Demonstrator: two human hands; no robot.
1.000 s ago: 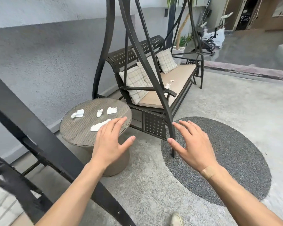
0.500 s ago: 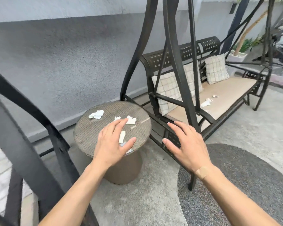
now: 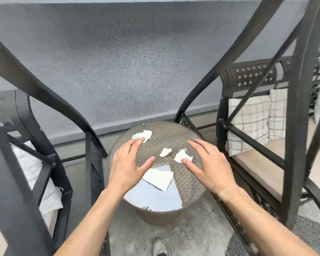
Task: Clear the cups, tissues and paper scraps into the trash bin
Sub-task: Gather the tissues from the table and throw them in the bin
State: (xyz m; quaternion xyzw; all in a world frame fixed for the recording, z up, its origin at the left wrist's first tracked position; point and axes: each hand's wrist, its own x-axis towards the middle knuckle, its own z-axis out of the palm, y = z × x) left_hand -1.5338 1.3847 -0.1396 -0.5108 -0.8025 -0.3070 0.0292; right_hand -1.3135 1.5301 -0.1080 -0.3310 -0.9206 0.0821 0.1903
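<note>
A round wicker side table [image 3: 185, 133] stands right in front of me with white paper scraps on it. A crumpled tissue [image 3: 143, 134] lies at the far left of the top, and my left hand [image 3: 127, 163] hovers open with its fingertips at that tissue. Two small torn scraps [image 3: 165, 152] [image 3: 181, 155] lie mid-table. My right hand [image 3: 207, 167] is open, thumb tip touching the right scrap. A larger flat paper piece [image 3: 158, 179] lies between my hands, near the front. No cup or trash bin is in view.
Black metal swing-bench frames flank the table: one [image 3: 44, 100] at left with a white cushion [image 3: 31, 163], one [image 3: 296, 108] at right with checked pillows [image 3: 249, 122]. A grey wall [image 3: 137, 61] stands behind. My shoe [image 3: 160, 247] is on the concrete below.
I have turned left and stepped closer, so the table now sits centred. Both hands have moved forward over the tabletop, left to the tissue, right to a scrap.
</note>
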